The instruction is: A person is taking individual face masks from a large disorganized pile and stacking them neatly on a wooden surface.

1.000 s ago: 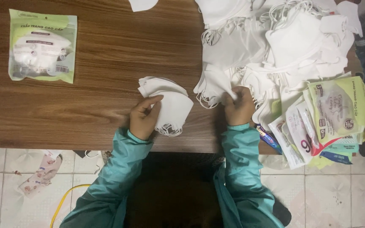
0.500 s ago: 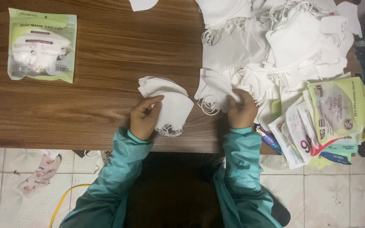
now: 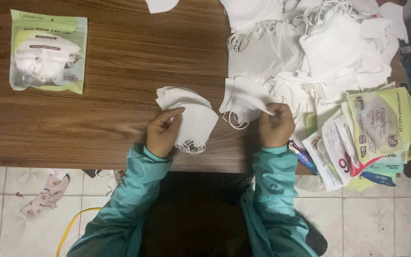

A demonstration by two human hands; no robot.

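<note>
A small stack of folded white face masks (image 3: 190,112) lies on the brown wooden table (image 3: 120,71) near its front edge. My left hand (image 3: 162,131) rests on the stack's left side, fingers pressing its edge. My right hand (image 3: 275,125) pinches the corner of a single white mask (image 3: 243,100), which lies at the near edge of a big heap of loose white masks (image 3: 310,52) at the back right. Both arms wear teal sleeves.
A sealed green-and-clear packet of masks (image 3: 48,51) lies at the table's far left. Several empty printed packets (image 3: 367,133) are piled at the right edge, overhanging it. Tiled floor with a yellow cable (image 3: 72,228) and a scrap of wrapper (image 3: 44,200) shows below.
My right hand has drawn the single mask a little to the left, out of the heap. The left hand stays on the stack.
</note>
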